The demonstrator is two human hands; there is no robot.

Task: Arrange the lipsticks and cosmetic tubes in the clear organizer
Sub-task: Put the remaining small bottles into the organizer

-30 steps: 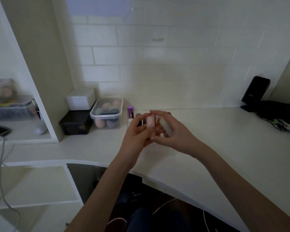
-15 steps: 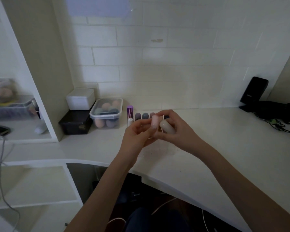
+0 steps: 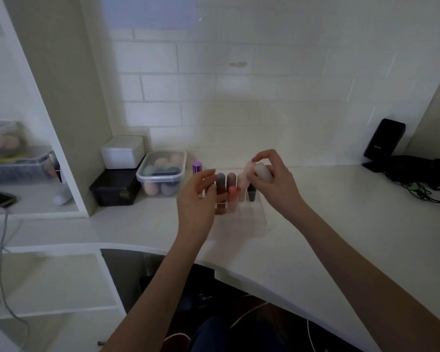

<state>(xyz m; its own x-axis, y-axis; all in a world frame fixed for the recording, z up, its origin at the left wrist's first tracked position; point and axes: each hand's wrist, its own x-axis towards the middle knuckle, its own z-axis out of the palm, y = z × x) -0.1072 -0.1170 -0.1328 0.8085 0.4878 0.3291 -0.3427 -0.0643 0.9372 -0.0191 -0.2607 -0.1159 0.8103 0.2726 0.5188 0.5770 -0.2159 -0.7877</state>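
The clear organizer stands on the white counter in front of me, with several tubes upright in its back slots: a grey-capped one, a mauve-capped one, a coral one and a dark one. A purple-capped lipstick stands at its left end. My right hand grips a beige tube and a pale pink tube above the organizer's right side. My left hand hovers open at the organizer's left, fingers spread, holding nothing.
A lidded tub of makeup sponges sits left of the organizer, beside a black box with a white box on top. A black speaker and cables lie at the far right. A shelf unit stands on the left.
My hands have parted. The left hand let go of the pink tube and moved left and down; the right hand rose and went right, keeping both tubes. The organizer's tubes are now uncovered.
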